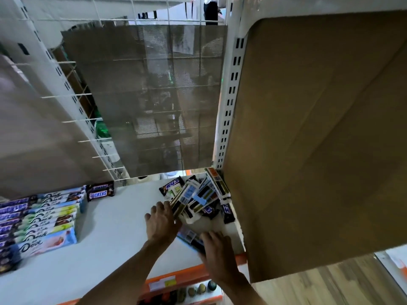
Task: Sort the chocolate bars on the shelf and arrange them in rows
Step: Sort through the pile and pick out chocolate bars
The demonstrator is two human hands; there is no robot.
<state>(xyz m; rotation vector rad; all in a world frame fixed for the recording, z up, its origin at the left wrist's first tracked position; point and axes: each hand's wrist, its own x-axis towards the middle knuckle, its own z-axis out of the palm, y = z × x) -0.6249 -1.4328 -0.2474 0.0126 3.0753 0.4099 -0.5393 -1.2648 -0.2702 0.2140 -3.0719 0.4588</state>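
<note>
Already a good part of the work looks done. At nine o'clock on the white shelf (pixel 114 227), Dove bars (pixel 44 225) lie side by side in a neat column, with a column of Snickers bars (pixel 11 213) flush against their left ends. Further back, at about ten o'clock, two more Snickers (pixel 100 192) sit stacked just behind the Dove column, starting what I judge to be another row.

The middle of the shelf carries nothing but the hands. The left hand (pixel 161 223) reaches toward one o'clock, its fingers laid against the near end of a dark striped bar (pixel 178 203) at the edge of the heap. Whether it has a real grip or only touches, I cannot tell. At five o'clock from it, the right hand (pixel 218 252) curls over a blue-edged bar (pixel 187 235) lying flat near the shelf's orange front lip (pixel 176 276) and holds it.

What remains is the heap (pixel 204 194) at one to two o'clock, in the back right corner against a cardboard sheet (pixel 319 139): a jumble of bars, mostly face down and crossed over each other, some Snickers among them. My estimate is that the sorting is past halfway, with this pile still to be separated by kind and laid in rows.
</note>
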